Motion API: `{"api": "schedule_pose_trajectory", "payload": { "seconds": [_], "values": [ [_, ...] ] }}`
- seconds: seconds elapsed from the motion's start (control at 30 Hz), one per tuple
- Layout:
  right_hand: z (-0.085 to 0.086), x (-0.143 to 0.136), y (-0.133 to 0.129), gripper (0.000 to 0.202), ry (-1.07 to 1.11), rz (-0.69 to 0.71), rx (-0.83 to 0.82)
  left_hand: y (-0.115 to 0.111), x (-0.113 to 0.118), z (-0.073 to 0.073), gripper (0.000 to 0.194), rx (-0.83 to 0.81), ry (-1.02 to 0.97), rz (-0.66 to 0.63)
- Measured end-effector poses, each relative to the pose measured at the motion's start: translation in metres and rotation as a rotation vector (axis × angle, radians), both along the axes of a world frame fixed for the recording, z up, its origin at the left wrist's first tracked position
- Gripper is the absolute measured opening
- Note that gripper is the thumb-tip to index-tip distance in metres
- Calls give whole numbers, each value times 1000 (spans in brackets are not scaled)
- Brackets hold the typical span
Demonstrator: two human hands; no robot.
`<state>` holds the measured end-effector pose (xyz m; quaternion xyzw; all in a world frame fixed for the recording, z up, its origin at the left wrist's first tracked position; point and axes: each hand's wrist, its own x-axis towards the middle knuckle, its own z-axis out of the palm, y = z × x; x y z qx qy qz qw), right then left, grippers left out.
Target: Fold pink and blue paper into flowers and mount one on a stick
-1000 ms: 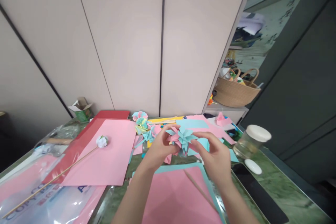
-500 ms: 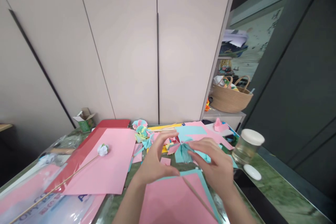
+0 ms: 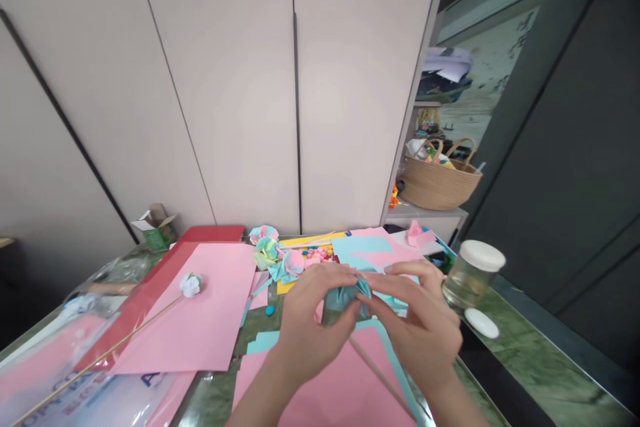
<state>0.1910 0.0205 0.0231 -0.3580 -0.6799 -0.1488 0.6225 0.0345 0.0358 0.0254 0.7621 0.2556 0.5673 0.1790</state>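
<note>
Between my two hands is a teal paper flower [image 3: 340, 299], its folds gathered under the fingertips. My left hand [image 3: 316, 320] pinches it from the left with thumb and fingers. From the right, the thumb and fingertips of my right hand [image 3: 413, 313] pinch its upper edge. Much of the flower is hidden by the fingers. Below the hands lies a stack of pink paper [image 3: 330, 380] with teal sheets under it. A thin wooden stick [image 3: 377, 373] rests slantwise on the stack.
Finished paper flowers [image 3: 267, 250] and small beads [image 3: 317, 253] lie at the back. To the left, a white flower [image 3: 191, 285] on a long stick crosses a pink sheet [image 3: 215, 320]. A lidded jar [image 3: 473, 273], a white oval item [image 3: 481, 323] and a black phone-like slab [image 3: 500, 380] are on the right.
My left hand has closed in from open fingers to a pinch on the teal paper flower. Both hands are now together around it. The view has shifted slightly.
</note>
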Motion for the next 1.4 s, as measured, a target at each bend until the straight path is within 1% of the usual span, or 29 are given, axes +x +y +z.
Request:
{"api": "schedule_pose_trajectory", "payload": {
  "seconds": [0.13, 0.3, 0.4, 0.53, 0.6, 0.67, 0.87, 0.93, 1.0, 1.07, 1.2, 1.27, 1.4],
  "values": [
    [-4, -1, -2, 28, 45, -15, -37, -2, 6, -6, 22, -65, -83, 5],
    [-7, -7, -2, 17, 63, -30, -46, -6, 12, -6, 16, -143, -120, 53],
    [-4, -6, -1, 9, -2, -25, -84, -5, 8, -3, 17, -215, -67, 22],
    [6, 2, -1, 6, -183, 76, -220, 1, -2, 3, 14, -307, 52, -48],
    [9, 6, 0, 4, -232, 106, -272, 4, -7, 5, 11, -293, 78, -56],
    [10, 9, 2, 5, -254, 98, -274, 5, -9, 5, 9, -233, 105, -56],
    [7, 13, 2, 14, -339, 59, -147, 11, -13, -1, 16, 66, 163, 24],
    [7, 13, 1, 19, -375, 58, -103, 13, -16, -2, 19, 172, 167, 15],
    [8, 14, 0, 22, -402, 56, -28, 13, -18, -3, 21, 240, 167, -1],
    [8, 14, -1, 22, -416, 44, 61, 11, -20, -4, 20, 225, 149, -4],
    [6, 14, -1, 23, -462, -29, 181, 5, -19, -5, 22, 117, 86, -6],
    [4, 15, -2, 22, -488, -68, 239, 4, -18, -7, 25, 148, 75, 5],
    [2, 15, -6, 20, -517, -133, 340, 4, -16, -12, 32, 274, 65, 60]
  ]
}}
